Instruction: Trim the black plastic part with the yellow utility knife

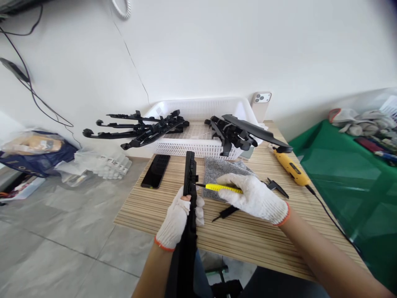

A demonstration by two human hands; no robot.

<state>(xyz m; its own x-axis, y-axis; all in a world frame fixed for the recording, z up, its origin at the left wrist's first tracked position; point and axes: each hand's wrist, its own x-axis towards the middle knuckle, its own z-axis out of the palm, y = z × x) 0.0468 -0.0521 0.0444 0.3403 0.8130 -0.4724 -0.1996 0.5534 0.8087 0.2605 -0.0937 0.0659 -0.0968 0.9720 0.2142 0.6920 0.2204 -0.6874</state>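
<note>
My left hand (176, 219), in a white knitted glove with orange trim, is wrapped round a long black plastic part (190, 174) held up at the table's front. In the same kind of glove, my right hand (248, 194) grips a yellow-handled tool (221, 188). Its thin dark tip points left and meets the side of the black part, though the exact contact is too small to make out. Below the right hand lies a black tool with a thin shaft (228, 212). A grey cloth (214, 166) is spread just behind the yellow handle.
Behind stands a white plastic basket (192, 145) with black parts (145, 128) on the left and more black parts (235, 132) on the right, overhanging its rim. On the wood-grain table are a phone (156, 171), a caliper (275, 187) and a corded yellow power tool (291, 166).
</note>
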